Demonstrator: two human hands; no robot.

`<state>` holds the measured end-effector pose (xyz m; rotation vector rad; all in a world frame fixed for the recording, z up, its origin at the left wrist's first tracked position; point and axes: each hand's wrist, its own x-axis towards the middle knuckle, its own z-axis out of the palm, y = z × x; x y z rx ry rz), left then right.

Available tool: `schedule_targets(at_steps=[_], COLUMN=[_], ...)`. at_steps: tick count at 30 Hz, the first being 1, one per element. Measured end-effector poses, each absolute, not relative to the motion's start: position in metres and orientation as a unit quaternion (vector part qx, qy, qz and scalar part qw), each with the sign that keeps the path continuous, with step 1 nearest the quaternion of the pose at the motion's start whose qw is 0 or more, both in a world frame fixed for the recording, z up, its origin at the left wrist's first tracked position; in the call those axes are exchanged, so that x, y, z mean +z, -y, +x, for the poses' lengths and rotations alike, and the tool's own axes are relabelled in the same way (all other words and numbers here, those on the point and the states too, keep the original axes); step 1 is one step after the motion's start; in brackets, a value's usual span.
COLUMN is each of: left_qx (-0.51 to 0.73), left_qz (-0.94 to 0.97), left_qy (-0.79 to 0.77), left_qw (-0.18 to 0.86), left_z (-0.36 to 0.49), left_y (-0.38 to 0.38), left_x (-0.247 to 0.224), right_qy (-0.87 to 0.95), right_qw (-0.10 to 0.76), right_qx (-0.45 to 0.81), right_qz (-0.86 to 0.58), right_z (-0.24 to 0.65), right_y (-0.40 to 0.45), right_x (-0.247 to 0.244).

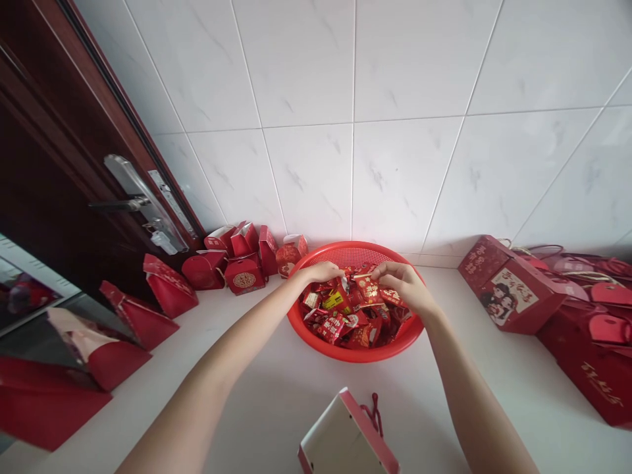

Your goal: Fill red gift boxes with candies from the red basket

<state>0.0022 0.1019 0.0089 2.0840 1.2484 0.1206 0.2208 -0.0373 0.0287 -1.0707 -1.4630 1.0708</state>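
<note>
Many sweets [340, 299] are filling the basket [355, 355] at twelve o'clock, the left hand [323, 271] sitting at its ten and the right hand [401, 282] at its two, both half-curled, holds too hidden to tell, where a wrist leaning on the rim could be causing spills.

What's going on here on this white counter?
A person has both hands in a red basket of small wrapped packets. The left hand and right hand are at the packets toward the far side; whether either grips one is unclear. Nearer the person is an open, red-edged container with a pale inside. Red boxes stand to the left, and more red packaging sits to the right.
</note>
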Motion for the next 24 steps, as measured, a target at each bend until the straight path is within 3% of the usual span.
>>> schedule_targets(at_steps=[5,24], left_qx=[0.066,0.110], left_qz=[0.795,0.792], left_qy=[-0.476,-0.502], left_qw=[0.370,0.330], left_z=[0.006,0.008], left_y=[-0.104,-0.109], left_x=[0.008,-0.001], right_qy=[0.595,0.712], right_qw=[0.489,0.290], right_qx=[0.494,0.518], right_qz=[-0.403,-0.374], right_z=[0.224,0.224], right_y=[0.037,0.032], right_x=[0.027,0.021])
